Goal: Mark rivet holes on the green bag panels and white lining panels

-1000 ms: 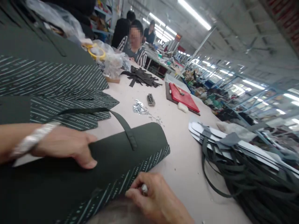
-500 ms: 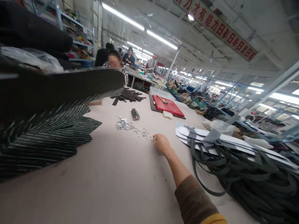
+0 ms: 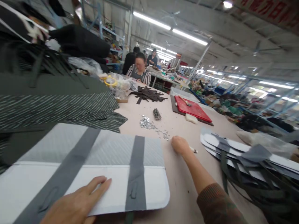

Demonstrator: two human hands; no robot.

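Observation:
A flat panel [image 3: 98, 174], grey above and white below with two dark grey straps across it, lies on the table in front of me. My left hand [image 3: 77, 202] rests flat on its white lower part, fingers stretched out. My right hand [image 3: 180, 145] is reached out past the panel's far right corner, fingers curled, with a small white pen-like piece [image 3: 193, 150] sticking out of it. Just beyond that hand lies a scatter of small silver metal bits [image 3: 149, 124].
Dark striped fabric pieces [image 3: 58, 105] are stacked at the left. A pile of white panels with dark straps [image 3: 245, 158] lies at the right. A red mat [image 3: 192, 109], black cut pieces [image 3: 148, 93] and plastic bags sit further back. A person sits at the table's far end.
The dark folded piece is gone and the grey and white panel now lies before me. My left hand has come down flat on it. My right hand stays near the metal bits.

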